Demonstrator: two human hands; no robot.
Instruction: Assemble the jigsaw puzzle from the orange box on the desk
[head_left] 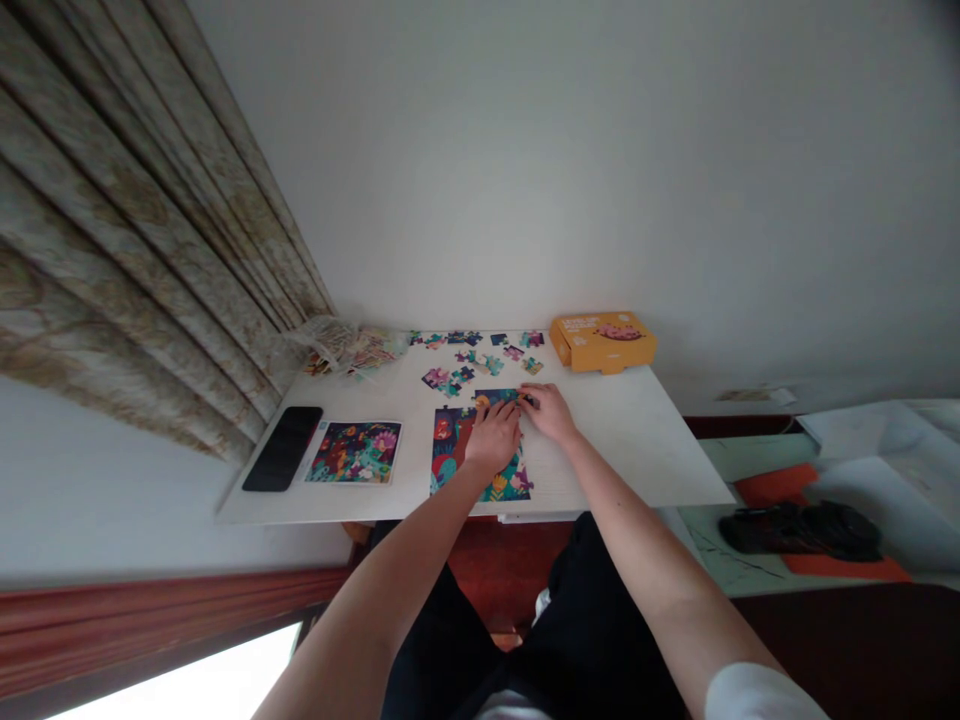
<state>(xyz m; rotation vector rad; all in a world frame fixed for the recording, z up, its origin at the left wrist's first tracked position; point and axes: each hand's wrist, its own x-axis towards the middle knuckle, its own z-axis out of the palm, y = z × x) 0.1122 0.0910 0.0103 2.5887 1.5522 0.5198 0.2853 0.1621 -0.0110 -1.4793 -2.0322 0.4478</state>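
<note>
A partly assembled jigsaw puzzle (450, 450) in dark blue, red and teal lies near the front of the white table (622, 440). My left hand (491, 440) rests on it, fingers apart, with the fingertips near its top edge. My right hand (549, 412) is at the puzzle's upper right edge, its fingertips pinching a dark jigsaw piece (529, 401). Several loose jigsaw pieces (465, 368) are scattered farther up the table. A printed picture card (354, 452) lies left of the puzzle, with a black smartphone (283, 448) beside it.
An orange box (602, 342) stands at the table's far right corner, and a crumpled plastic bag (349, 348) lies at the far left. A patterned curtain (135, 230) hangs at left. Papers, an orange mat and a dark object lie on a surface at right.
</note>
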